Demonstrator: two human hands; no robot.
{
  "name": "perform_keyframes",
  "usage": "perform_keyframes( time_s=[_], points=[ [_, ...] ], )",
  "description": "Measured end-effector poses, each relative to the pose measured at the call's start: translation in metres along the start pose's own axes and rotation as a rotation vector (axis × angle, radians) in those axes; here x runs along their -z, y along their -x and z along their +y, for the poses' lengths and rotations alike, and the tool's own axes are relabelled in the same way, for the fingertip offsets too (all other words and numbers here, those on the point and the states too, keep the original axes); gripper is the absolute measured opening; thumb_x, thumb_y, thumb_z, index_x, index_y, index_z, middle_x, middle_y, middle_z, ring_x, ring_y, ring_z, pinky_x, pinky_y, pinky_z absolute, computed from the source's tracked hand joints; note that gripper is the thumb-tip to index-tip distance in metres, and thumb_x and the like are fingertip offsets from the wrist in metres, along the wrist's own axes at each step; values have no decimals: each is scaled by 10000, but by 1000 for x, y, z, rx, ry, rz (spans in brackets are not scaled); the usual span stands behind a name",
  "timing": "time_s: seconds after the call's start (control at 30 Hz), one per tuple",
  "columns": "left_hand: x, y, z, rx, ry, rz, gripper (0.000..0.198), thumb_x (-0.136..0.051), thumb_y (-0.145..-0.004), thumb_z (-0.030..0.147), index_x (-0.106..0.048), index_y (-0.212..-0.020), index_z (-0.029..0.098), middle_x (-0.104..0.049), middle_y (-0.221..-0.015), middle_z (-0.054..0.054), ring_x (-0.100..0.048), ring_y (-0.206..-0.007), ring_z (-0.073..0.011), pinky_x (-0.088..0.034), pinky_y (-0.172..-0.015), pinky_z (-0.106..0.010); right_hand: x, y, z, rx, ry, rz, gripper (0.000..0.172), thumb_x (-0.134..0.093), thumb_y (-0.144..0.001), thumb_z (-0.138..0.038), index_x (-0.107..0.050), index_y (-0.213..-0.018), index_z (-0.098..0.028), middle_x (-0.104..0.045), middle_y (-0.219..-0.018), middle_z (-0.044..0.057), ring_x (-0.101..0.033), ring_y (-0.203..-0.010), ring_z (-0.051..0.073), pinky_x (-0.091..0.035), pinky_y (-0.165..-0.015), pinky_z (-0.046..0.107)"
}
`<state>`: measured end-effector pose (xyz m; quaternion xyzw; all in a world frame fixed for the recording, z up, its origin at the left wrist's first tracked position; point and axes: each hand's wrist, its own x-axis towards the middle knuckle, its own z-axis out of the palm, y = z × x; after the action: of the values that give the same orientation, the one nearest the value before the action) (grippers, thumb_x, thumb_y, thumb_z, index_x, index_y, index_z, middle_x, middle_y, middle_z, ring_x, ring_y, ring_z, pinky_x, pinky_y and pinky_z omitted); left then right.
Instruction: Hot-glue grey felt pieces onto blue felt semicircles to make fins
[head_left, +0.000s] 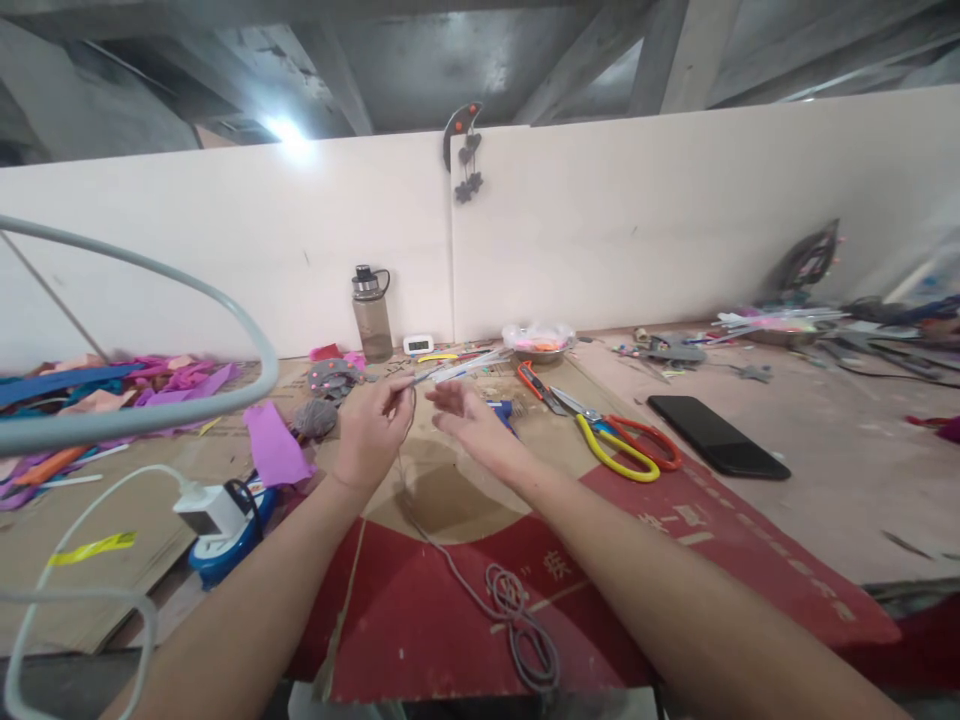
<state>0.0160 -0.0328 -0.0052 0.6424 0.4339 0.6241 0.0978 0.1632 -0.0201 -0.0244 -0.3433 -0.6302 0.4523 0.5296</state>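
Note:
My left hand (375,428) is closed in a pinch on a thin grey cord (442,548), a short end of which sticks out past the fingertips. From that hand the cord drops to the cardboard and ends in loose loops near the front edge. Just to the right, my right hand (474,422) is open, its fingers apart and slightly curled, with nothing visible in them. Behind both hands lie thin white sticks (472,366). A blue tool (501,410), probably a glue gun, is partly hidden by my right hand. A grey yarn ball (315,418) rests left of my left hand.
Scissors (619,440), an orange utility knife (538,388) and a black phone (716,436) lie to the right. Left are a power strip (229,540) with a charger, purple felt (276,445) and a grey tube (247,320). A bottle (371,315) stands by the wall.

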Motion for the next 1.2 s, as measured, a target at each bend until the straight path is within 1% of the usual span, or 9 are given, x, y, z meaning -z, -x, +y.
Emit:
perform_keyframes(
  time_s=[0.07,0.13,0.2,0.27,0.33,0.4,0.5,0.73,1.2],
  points=[
    [-1,2,4,-20,20,-46,198,-664,-672,158,-711,-835,260,-699,-962,-27,-611,-931,-201,-398,-925,-302,-13,4,-3,-72,-233,-104,348,-520,-679,-139,-434,-1008,-212,-631,-931,35,-614,-862,138,-485,-827,323],
    [-1,3,4,-30,20,-54,201,-654,-685,159,-710,-847,263,-697,-990,-26,-607,-954,-204,-392,-938,-309,-18,7,-7,-136,-337,-189,330,-526,-704,-175,-424,-1015,-213,-599,-795,-8,-581,-649,115,-510,-711,312],
    [-1,2,2,-27,-12,-31,191,-651,-696,169,-706,-854,259,-699,-958,-25,-612,-932,-202,-399,-929,-314,-16,11,-10,-152,-314,-201,291,-553,-731,-253,-441,-996,-214,-524,-704,-50,-477,-521,85,-476,-565,260],
    [-2,1,-2,15,-17,-8,163,-645,-711,193,-698,-857,246,-699,-883,-26,-624,-869,-196,-428,-890,-317,-12,14,-13,-99,-204,-135,250,-570,-743,-310,-467,-950,-215,-458,-667,-68,-413,-508,76,-401,-486,213],
    [-5,1,-5,107,70,-17,129,-632,-733,232,-682,-852,224,-690,-815,-25,-636,-801,-187,-468,-831,-322,-7,15,-14,8,-50,-52,192,-565,-757,-314,-495,-902,-209,-443,-659,-63,-414,-549,86,-368,-498,209],
    [-9,2,-6,218,248,-54,123,-637,-737,273,-657,-833,199,-680,-789,-24,-643,-768,-179,-504,-784,-326,-4,15,-14,121,102,26,126,-542,-780,-295,-526,-861,-200,-458,-659,-50,-423,-585,100,-368,-544,229],
    [-16,4,-4,343,433,-91,153,-673,-707,293,-643,-796,172,-670,-776,-16,-642,-751,-160,-531,-778,-337,1,14,-15,189,249,119,84,-521,-792,-265,-557,-804,-191,-499,-672,-29,-434,-611,115,-364,-583,251],
    [-20,9,-4,416,560,-125,174,-689,-701,299,-656,-790,153,-671,-790,-17,-640,-763,-140,-546,-798,-349,6,10,-17,165,263,225,129,-541,-777,-293,-560,-713,-182,-531,-636,-21,-440,-585,116,-363,-581,255],
    [-20,8,3,528,742,-144,122,-703,-699,232,-641,-755,144,-665,-780,-12,-642,-776,-122,-547,-800,-330,11,4,-10,127,197,216,191,-533,-786,-303,-569,-658,-165,-535,-640,-14,-452,-626,120,-356,-622,263]
  ],
)
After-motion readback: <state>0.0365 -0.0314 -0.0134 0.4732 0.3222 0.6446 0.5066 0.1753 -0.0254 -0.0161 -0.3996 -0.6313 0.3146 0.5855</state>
